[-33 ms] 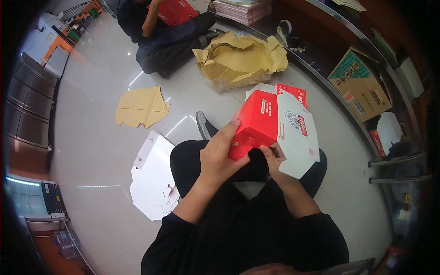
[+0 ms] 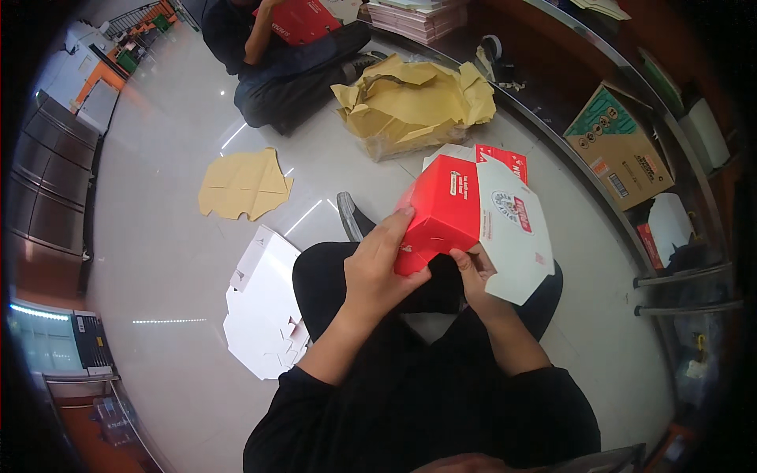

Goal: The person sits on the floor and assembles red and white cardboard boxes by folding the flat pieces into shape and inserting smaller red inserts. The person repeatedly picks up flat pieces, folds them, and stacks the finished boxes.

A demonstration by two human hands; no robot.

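Observation:
A partly folded red and white cardboard food box [image 2: 447, 206] is held up above my lap, between both hands. My left hand [image 2: 378, 256] wraps its red left side, thumb near the lower corner and fingers on the outer panel. My right hand [image 2: 475, 282] grips the near edge where red meets white, its thumb on the outside and its other fingers partly hidden behind the card. The white printed panel [image 2: 516, 229] extends to the right. Flat white box blanks [image 2: 264, 319] with cut slots lie on the floor by my left knee.
Ahead is an open, crumpled yellow paper wrapping [image 2: 410, 138]; a torn brown paper sheet [image 2: 246, 185] lies left of it. Another red printed blank [image 2: 502, 162] shows behind my box. A seated person [image 2: 292, 71] holds red card. Shelving with a brown carton [image 2: 623, 154] runs along the right.
The box has tilted slightly, its white panel shifting a little right and down at its far end. Both hands keep their hold.

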